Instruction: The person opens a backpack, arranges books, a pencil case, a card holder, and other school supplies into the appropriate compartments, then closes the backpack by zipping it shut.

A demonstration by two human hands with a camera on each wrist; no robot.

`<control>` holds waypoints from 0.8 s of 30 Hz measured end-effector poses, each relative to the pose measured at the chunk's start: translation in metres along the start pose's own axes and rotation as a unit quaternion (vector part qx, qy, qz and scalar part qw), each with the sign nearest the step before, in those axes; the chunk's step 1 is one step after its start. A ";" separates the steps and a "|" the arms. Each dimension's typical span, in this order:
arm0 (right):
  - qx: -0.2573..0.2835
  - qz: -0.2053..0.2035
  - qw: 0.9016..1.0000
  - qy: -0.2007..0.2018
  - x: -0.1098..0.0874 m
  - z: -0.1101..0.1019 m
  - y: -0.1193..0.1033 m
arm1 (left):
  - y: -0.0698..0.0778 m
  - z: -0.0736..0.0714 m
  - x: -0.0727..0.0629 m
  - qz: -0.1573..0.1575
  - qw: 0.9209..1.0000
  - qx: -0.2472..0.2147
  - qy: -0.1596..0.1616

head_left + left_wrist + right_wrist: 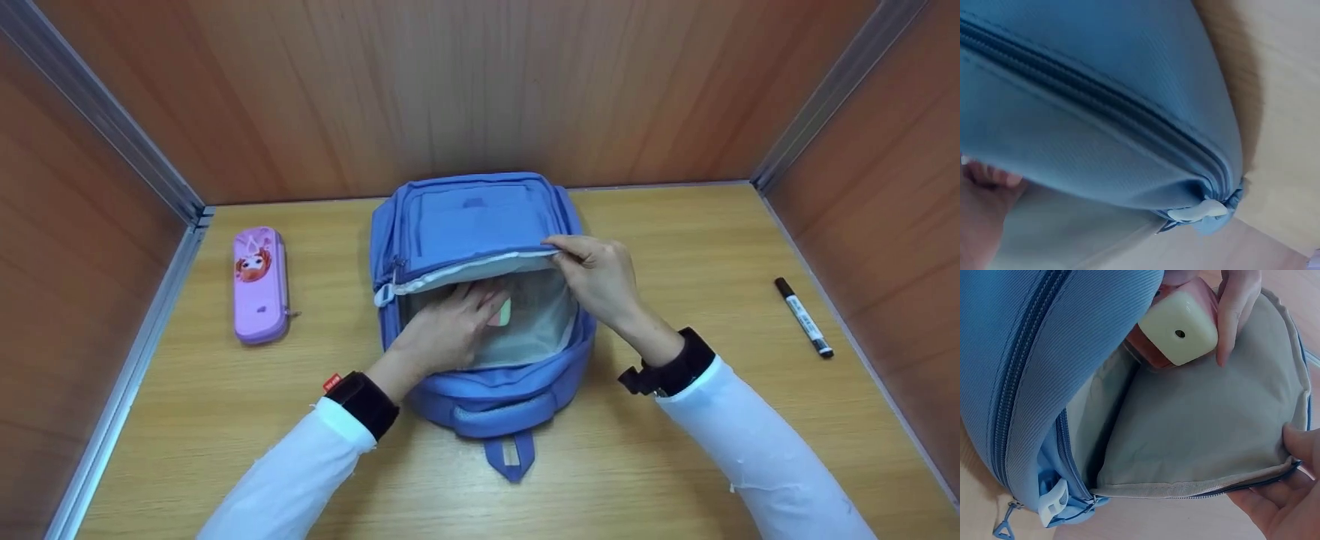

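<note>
A blue backpack [480, 217] lies on the table with its main compartment unzipped and a pale grey lining showing. My left hand [446, 326] reaches inside the opening. In the right wrist view its fingers [1235, 315] grip a pink and cream pencil sharpener [1179, 329], whose pale face has a small round hole. Only a corner of that sharpener shows in the head view. My right hand [600, 281] pinches the edge of the flap [1207, 486] and holds it up, thumb on the lining side. Part of my left hand is hidden under the flap.
To the left lies a purple pencil case [259, 300] with a cartoon figure on its lid. A black and white marker [806, 319] is at the far right. Wooden panels [480, 90] wall the table [675, 225] at the back and both sides.
</note>
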State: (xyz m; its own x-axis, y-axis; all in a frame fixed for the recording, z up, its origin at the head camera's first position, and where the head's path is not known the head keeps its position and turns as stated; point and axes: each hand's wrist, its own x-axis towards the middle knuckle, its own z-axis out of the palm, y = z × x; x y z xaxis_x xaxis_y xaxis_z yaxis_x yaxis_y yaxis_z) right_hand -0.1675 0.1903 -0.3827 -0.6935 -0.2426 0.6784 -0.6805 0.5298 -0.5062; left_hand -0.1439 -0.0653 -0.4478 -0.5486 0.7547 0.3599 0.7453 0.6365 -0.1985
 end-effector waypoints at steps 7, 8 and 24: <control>-0.001 0.015 1.000 0.003 -0.001 -0.003 -0.002 | 0.001 0.002 0.010 0.039 0.996 0.080 0.031; -0.001 0.016 1.000 0.002 -0.001 -0.003 -0.003 | 0.001 0.004 0.012 0.042 0.993 0.097 0.047; 0.015 -0.029 0.999 -0.003 -0.013 -0.003 -0.009 | -0.003 0.013 0.015 -0.154 0.971 -0.141 -0.114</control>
State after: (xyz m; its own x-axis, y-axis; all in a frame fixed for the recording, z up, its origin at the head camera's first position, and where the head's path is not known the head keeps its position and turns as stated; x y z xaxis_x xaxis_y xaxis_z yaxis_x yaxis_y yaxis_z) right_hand -0.1515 0.1913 -0.3851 -0.6536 -0.2768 0.7044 -0.7266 0.4899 -0.4817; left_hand -0.1592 -0.0537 -0.4534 -0.8081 0.5710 0.1449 0.5886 0.7932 0.1566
